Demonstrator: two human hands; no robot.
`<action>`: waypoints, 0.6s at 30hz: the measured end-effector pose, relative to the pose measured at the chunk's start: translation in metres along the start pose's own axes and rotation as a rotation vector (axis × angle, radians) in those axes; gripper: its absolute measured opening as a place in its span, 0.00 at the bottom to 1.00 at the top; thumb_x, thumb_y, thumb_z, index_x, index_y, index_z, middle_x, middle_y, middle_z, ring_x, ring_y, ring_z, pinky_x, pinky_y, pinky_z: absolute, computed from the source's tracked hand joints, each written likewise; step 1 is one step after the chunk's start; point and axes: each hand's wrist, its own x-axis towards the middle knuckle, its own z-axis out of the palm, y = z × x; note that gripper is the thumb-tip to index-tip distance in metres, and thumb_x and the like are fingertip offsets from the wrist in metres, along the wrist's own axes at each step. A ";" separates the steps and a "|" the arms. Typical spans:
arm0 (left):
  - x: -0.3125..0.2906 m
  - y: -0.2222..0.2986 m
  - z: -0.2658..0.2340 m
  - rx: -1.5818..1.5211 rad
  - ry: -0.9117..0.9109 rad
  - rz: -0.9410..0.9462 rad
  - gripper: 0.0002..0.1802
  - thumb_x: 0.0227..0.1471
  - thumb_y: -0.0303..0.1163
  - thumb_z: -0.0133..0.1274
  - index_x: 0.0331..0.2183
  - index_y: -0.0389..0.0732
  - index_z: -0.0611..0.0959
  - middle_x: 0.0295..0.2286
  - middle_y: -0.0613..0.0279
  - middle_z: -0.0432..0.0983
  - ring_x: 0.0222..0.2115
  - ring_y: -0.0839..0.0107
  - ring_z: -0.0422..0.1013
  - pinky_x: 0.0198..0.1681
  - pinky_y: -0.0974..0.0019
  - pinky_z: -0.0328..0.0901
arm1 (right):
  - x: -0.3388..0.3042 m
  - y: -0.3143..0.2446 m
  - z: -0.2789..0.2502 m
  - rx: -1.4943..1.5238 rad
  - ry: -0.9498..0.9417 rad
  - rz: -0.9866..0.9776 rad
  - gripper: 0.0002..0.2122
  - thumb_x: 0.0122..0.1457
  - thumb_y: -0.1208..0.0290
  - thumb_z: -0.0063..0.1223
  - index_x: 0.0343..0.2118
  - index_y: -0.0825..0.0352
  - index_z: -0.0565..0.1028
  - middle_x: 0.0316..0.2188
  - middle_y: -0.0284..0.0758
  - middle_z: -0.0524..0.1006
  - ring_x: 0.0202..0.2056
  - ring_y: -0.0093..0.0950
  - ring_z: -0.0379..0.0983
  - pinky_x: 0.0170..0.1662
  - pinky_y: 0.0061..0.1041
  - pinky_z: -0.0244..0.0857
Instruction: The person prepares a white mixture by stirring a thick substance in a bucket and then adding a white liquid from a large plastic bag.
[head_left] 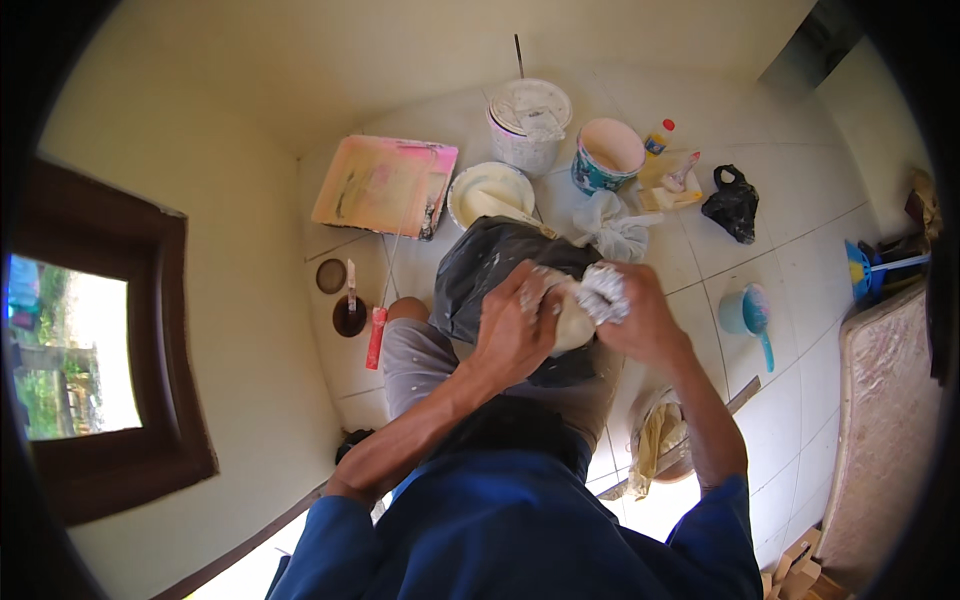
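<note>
In front of my lap is a black plastic bag (473,272) speckled with white. Over it, both hands grip a pale bag (572,328) whose bunched, white-smeared top (603,292) stands out between them. My left hand (515,312) closes on its left side, with white smears on the fingers. Around the bunched top, my right hand (645,308) is closed. What the bag contains is hidden. Just beyond the black bag stands a round tub of white paint (458,205), with a white-smeared flat tool (510,213) lying across its rim.
To the left lie a paint tray (345,200), a red-handled roller (376,340) and a brown pot (349,318). Beyond are a lidded bucket (525,150), a teal bucket (590,175) and a bottle (658,138). Rightward sit a black bag (733,210), a blue dipper (738,312) and a mattress (880,400).
</note>
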 end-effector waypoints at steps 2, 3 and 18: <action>-0.011 -0.022 0.000 0.016 -0.106 -0.162 0.04 0.43 0.20 0.46 0.28 0.34 0.73 0.25 0.50 0.68 0.26 0.49 0.66 0.28 0.57 0.62 | 0.000 0.014 0.024 -0.027 -0.024 -0.016 0.09 0.38 0.73 0.53 0.24 0.71 0.73 0.29 0.47 0.73 0.30 0.45 0.69 0.36 0.37 0.64; -0.015 -0.033 0.004 0.013 -0.119 -0.169 0.04 0.43 0.20 0.46 0.28 0.34 0.73 0.25 0.50 0.68 0.26 0.49 0.66 0.28 0.57 0.62 | -0.003 0.030 0.043 -0.036 -0.025 -0.039 0.09 0.37 0.73 0.53 0.24 0.71 0.73 0.30 0.46 0.73 0.30 0.44 0.69 0.36 0.36 0.64; -0.043 -0.197 0.035 -0.086 -0.305 -0.184 0.14 0.42 0.29 0.49 0.36 0.42 0.75 0.36 0.50 0.70 0.39 0.50 0.65 0.44 0.56 0.60 | -0.031 0.101 0.164 0.022 -0.129 0.308 0.12 0.39 0.76 0.52 0.31 0.69 0.73 0.34 0.44 0.72 0.34 0.41 0.71 0.38 0.33 0.66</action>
